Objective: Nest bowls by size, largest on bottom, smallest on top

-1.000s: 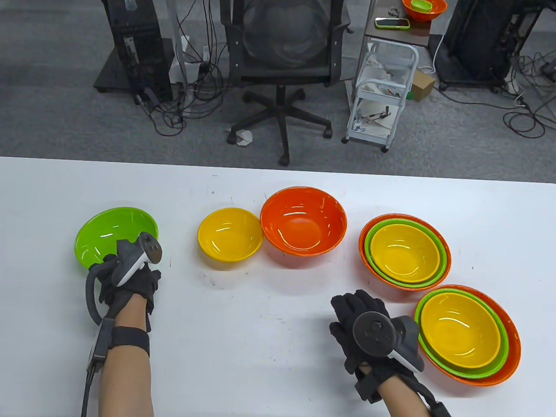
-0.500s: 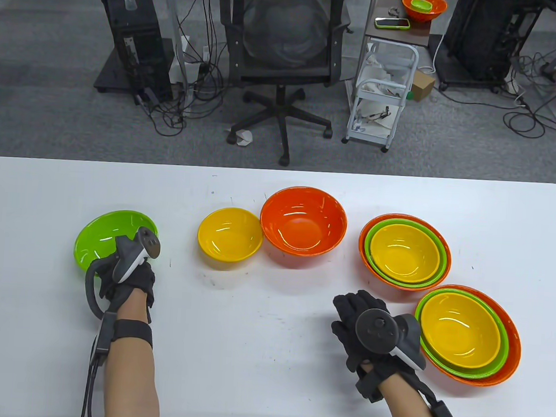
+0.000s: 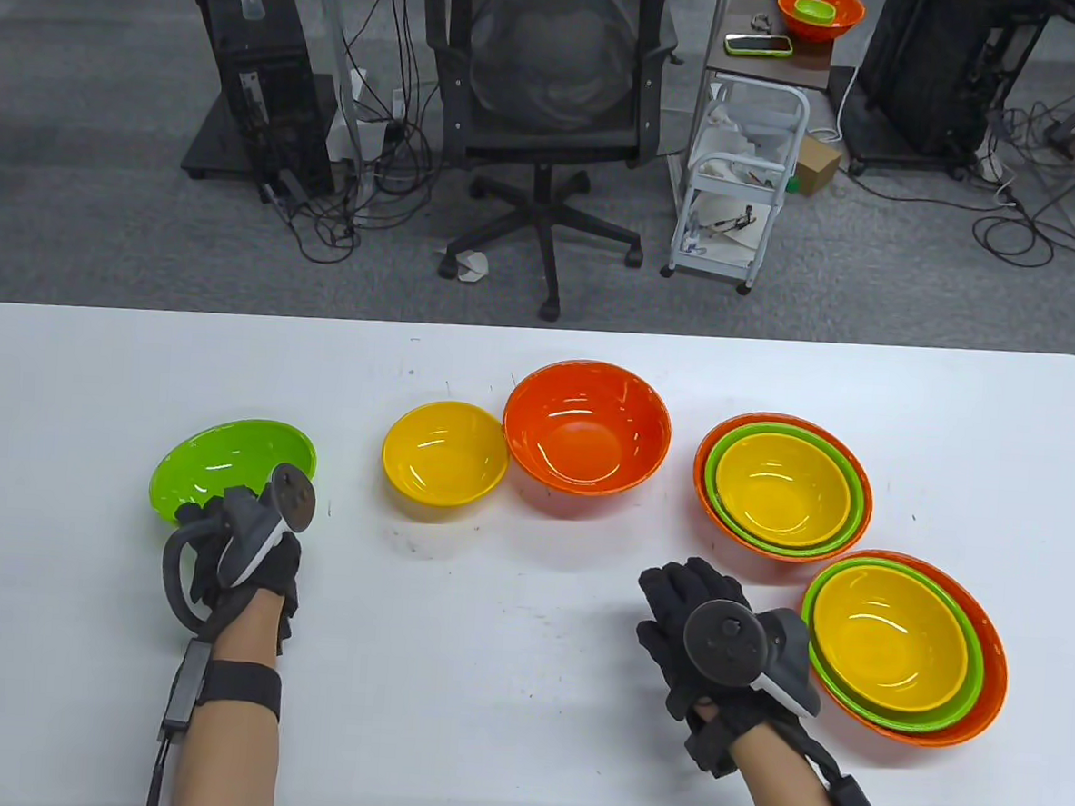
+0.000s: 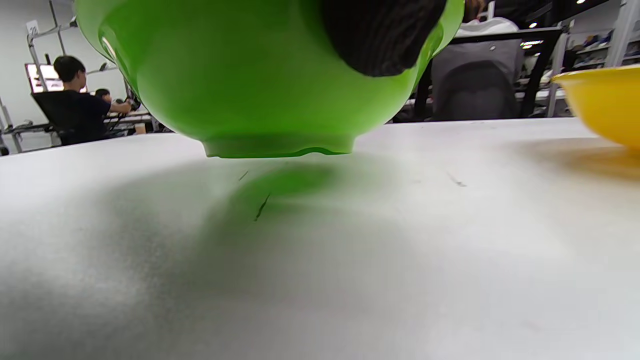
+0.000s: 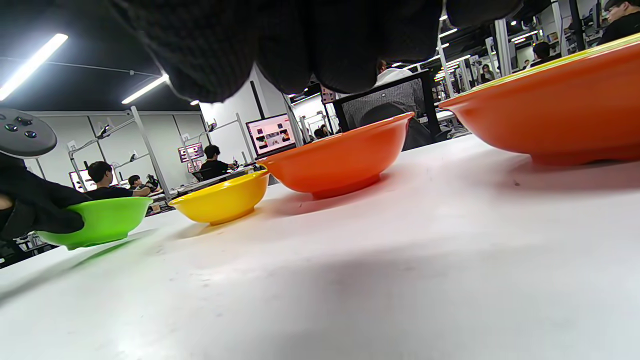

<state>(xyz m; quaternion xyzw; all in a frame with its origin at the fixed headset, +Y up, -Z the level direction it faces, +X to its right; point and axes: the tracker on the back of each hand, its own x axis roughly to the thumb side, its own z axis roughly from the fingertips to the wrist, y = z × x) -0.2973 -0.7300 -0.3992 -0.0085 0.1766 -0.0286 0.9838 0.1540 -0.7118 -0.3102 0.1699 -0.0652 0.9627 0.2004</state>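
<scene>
A green bowl [image 3: 224, 461] is at the table's left. My left hand [image 3: 238, 539] grips its near rim and holds it tilted, lifted just off the table; the left wrist view shows its base [image 4: 277, 147] above its shadow. A small yellow bowl [image 3: 444, 452] and a larger orange bowl [image 3: 587, 427] stand side by side in the middle. My right hand [image 3: 693, 613] rests on the table with fingers spread, holding nothing, left of a nested orange-green-yellow stack [image 3: 900, 645]. A second nested stack [image 3: 783, 484] stands behind it.
The white table [image 3: 522, 657] has bare surface between my hands and along the front. In the right wrist view the green bowl [image 5: 100, 220], yellow bowl [image 5: 225, 200] and orange bowl [image 5: 345, 160] stand in a row. An office chair and a cart stand beyond the far edge.
My left hand has drawn back slightly and to the right with the green bowl, tilting it and raising it off the table. The right hand has stayed put.
</scene>
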